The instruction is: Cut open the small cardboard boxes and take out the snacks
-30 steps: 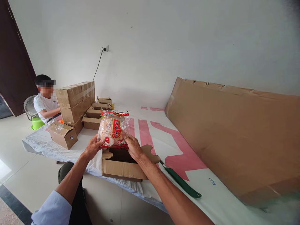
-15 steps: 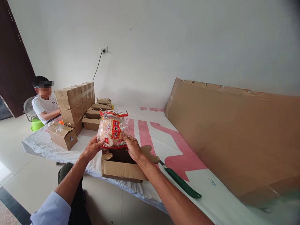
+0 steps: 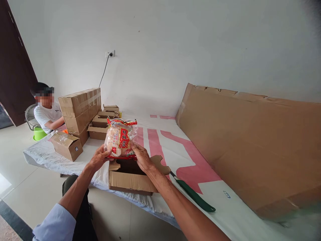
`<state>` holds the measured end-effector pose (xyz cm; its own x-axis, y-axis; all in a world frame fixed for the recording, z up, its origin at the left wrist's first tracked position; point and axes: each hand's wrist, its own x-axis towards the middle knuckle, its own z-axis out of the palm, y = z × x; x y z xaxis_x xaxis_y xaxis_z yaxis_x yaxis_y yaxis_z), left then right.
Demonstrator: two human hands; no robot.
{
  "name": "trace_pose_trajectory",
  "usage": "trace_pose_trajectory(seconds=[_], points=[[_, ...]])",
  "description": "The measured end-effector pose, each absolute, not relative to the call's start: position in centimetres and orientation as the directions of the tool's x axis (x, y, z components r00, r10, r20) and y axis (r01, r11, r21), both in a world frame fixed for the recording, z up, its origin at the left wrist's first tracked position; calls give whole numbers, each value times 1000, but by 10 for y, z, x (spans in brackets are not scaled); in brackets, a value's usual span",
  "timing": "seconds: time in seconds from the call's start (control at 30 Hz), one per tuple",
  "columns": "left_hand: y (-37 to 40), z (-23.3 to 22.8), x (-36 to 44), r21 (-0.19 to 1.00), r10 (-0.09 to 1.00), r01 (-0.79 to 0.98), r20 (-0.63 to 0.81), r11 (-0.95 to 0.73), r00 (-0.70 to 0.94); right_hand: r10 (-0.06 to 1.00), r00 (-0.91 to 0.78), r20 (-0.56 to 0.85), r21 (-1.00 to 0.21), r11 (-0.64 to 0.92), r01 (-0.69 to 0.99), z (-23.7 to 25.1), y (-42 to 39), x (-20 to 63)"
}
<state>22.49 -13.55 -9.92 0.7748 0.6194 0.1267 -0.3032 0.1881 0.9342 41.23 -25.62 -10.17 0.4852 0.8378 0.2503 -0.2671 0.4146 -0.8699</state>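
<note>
Stacked cartons (image 3: 80,110), green-handled knife (image 3: 193,195), leaning cardboard sheet (image 3: 253,147), seated person (image 3: 46,112)

You hold a red-and-clear snack bag (image 3: 120,138) above a brown box (image 3: 130,180). A dark green handle (image 3: 194,197) lies on the white, pink-striped sheet (image 3: 160,144).

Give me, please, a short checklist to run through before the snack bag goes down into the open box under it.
1. Both hands grip the bag: left hand and right hand hold the snack bag at its lower edge. Ok.
2. Bag above the opening: it is upright over the open box. Ok.
3. Flaps folded out: ok.
4. Box inside free: dark, partly hidden. Cannot tell.
5. Green-handled tool apart from the box: it lies on the sheet beside it, its tip close to a flap. Ok.
</note>
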Motion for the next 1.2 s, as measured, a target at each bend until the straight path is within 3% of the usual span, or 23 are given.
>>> trace_pose_trajectory(seconds=[0.57, 0.87, 1.03, 1.2], points=[[-136, -96, 225, 943, 601, -281, 122, 178, 790, 831, 491, 261, -871, 422, -252, -106, -257, 414], [-139, -90, 227, 964, 597, -254, 162, 72, 786, 808, 510, 295, -879, 439, -187, -103, -264, 413], [-146, -74, 231, 968, 486, -246, 242, -57, 840, 819, 497, 288, -881, 430, -197, -107, -292, 418], [-164, -59, 240, 945, 349, -244, 308, -218, 885, 739, 614, 278, -899, 425, -103, -125, -325, 433]])
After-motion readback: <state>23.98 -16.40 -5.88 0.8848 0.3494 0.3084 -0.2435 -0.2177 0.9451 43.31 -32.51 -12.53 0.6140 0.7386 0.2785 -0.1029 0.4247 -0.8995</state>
